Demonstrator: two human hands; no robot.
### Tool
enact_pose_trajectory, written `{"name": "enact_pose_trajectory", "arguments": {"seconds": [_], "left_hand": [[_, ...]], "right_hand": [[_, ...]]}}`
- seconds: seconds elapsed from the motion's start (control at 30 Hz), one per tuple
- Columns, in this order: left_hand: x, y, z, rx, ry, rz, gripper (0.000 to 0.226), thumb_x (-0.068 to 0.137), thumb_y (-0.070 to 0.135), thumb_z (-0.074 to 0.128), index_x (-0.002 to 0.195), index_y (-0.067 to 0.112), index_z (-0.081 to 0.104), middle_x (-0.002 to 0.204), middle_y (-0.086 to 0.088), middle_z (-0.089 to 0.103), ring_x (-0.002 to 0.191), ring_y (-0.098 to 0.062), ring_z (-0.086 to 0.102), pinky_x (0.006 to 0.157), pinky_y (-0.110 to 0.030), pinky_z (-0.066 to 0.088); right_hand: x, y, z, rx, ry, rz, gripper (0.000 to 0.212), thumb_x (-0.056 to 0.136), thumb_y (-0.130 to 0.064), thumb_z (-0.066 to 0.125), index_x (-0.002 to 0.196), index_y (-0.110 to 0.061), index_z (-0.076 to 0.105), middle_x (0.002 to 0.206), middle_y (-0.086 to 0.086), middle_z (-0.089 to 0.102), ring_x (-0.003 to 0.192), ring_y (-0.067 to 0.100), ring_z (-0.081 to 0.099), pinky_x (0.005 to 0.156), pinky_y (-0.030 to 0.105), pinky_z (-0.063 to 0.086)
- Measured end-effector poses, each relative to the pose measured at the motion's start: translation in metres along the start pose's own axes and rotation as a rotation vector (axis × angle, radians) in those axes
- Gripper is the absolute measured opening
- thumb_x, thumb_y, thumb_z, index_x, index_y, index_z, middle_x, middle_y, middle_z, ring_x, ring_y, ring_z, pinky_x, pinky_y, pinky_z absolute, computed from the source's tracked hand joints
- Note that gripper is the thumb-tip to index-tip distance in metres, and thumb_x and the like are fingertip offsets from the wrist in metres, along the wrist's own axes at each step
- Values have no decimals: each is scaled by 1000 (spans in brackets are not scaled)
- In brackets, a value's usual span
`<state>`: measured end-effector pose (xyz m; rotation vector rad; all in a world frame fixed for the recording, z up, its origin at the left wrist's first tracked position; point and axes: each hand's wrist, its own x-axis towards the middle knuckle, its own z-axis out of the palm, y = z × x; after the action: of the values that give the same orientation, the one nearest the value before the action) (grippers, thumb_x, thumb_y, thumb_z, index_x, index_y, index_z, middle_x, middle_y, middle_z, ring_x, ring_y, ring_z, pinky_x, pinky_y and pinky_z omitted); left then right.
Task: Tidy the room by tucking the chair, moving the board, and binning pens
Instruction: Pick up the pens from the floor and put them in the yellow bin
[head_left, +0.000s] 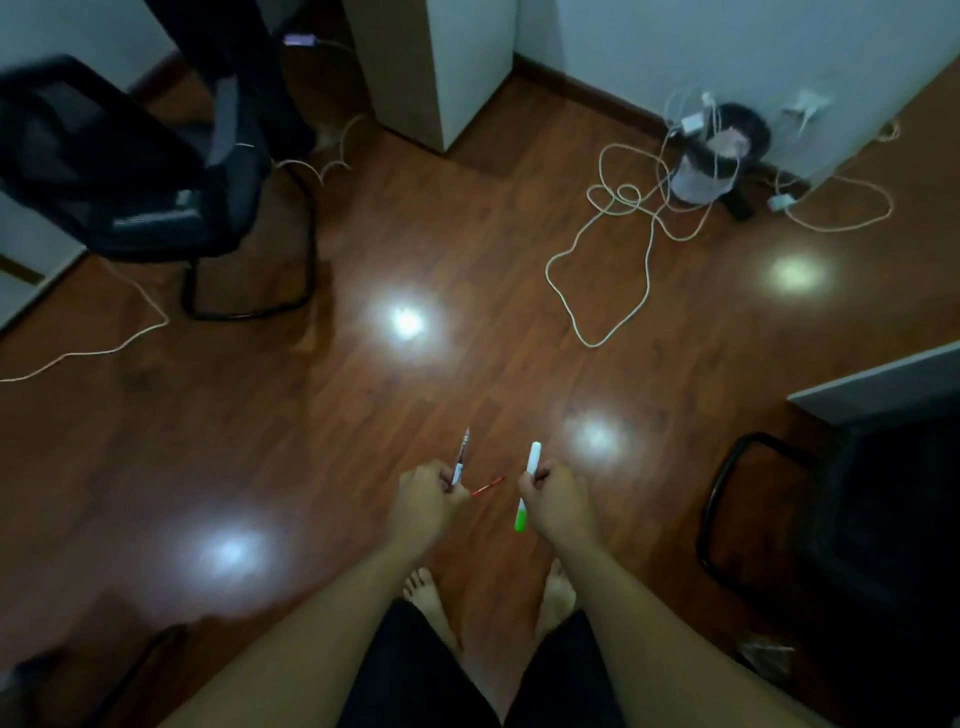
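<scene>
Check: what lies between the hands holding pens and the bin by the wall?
Head view: bare wooden floor, then looped white cable before the bin. Left hand and right hand each grip pens.

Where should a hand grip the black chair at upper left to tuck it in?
Judging by its pose, grip the top edge of the black chair's backrest, coming from behind and above. The backrest faces the camera, and both hands are full: left hand, right hand.

Green-capped white marker (527, 483) upright, two pens (460, 460) (one thin red), black chair (130, 171) far left.
</scene>
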<state>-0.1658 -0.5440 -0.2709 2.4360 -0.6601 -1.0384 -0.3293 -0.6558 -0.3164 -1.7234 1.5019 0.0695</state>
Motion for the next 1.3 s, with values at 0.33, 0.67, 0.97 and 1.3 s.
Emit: {"name": "enact_pose_trajectory", "arguments": {"seconds": [0.33, 0.67, 0.97, 1.3], "left_hand": [[-130, -18, -70, -167, 261, -123, 13, 83, 23, 77, 94, 15, 76, 84, -2, 78, 77, -18, 71, 69, -24, 44], [-252, -79, -69, -385, 590, -346, 14, 84, 31, 79, 94, 23, 74, 87, 4, 77, 84, -16, 74, 68, -24, 49], [-374, -151, -51, -543, 908, -537, 18, 87, 29, 80, 76, 29, 66, 70, 9, 72, 61, -3, 68, 60, -26, 54], [-506, -259, -49, -710, 1112, -790, 10, 90, 34, 77, 85, 28, 70, 75, 8, 73, 67, -4, 69, 62, -24, 54]], "right_hand": [[-96, -80, -40, -116, -178, -395, 19, 90, -41, 62, 88, -24, 53, 82, 2, 70, 81, 33, 67, 69, 46, 55], [-175, -122, -15, -269, -409, -868, 18, 88, -40, 66, 91, -26, 55, 77, -5, 66, 71, 23, 64, 64, 41, 52], [-273, -150, 56, -414, -691, -1224, 22, 87, -42, 67, 81, -45, 45, 74, -8, 58, 69, 18, 58, 64, 45, 53], [-424, -176, 184, -588, -943, -1522, 14, 91, -38, 72, 92, -33, 58, 81, -11, 57, 79, 13, 56, 67, 37, 46]]}}
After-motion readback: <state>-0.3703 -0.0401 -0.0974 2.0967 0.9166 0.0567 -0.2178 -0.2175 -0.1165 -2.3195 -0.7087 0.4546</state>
